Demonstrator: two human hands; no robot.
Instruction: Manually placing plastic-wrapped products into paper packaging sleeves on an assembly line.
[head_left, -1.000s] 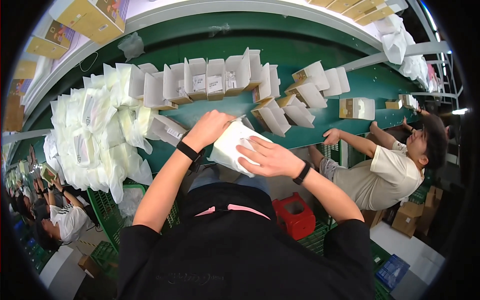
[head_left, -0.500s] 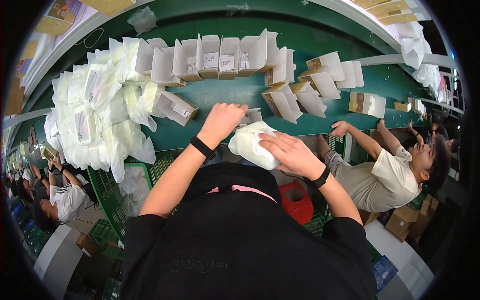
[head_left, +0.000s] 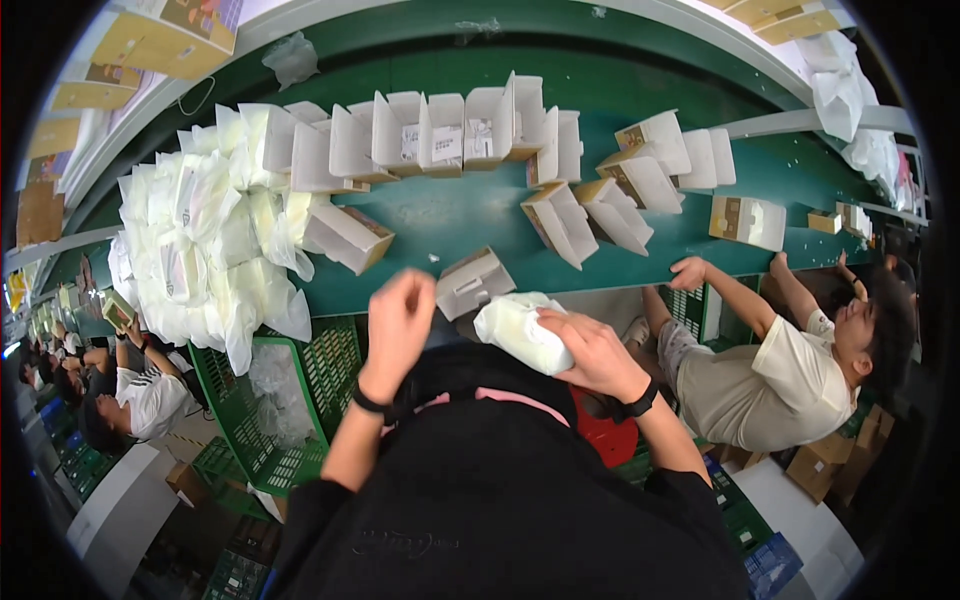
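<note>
My right hand (head_left: 600, 352) grips a white, soft-wrapped package (head_left: 522, 332) from its right side, in front of my body at the bench's near edge. To its left, my left hand (head_left: 400, 325) is raised with the fingers bent inward. Motion smears its fingertips, so whether they hold anything is hidden. Between the hands and just beyond them, a small open carton (head_left: 475, 283) with a pale inside lies tilted at the near edge of the green work surface (head_left: 440, 222). Another open carton (head_left: 348, 238) lies farther left, next to the wrapped packages.
A large pile of white wrapped packages (head_left: 190, 215) covers the left side. Several open cartons (head_left: 447, 135) stand in a row at the back, some with printed papers inside; more stand right. Green crates (head_left: 262, 440) sit below left. A co-worker (head_left: 770, 370) reaches in from the right.
My left hand has drawn back from the near carton toward my body, leaving that carton more exposed. The right hand still holds the package, slightly lower and farther right. The view has shifted a little.
</note>
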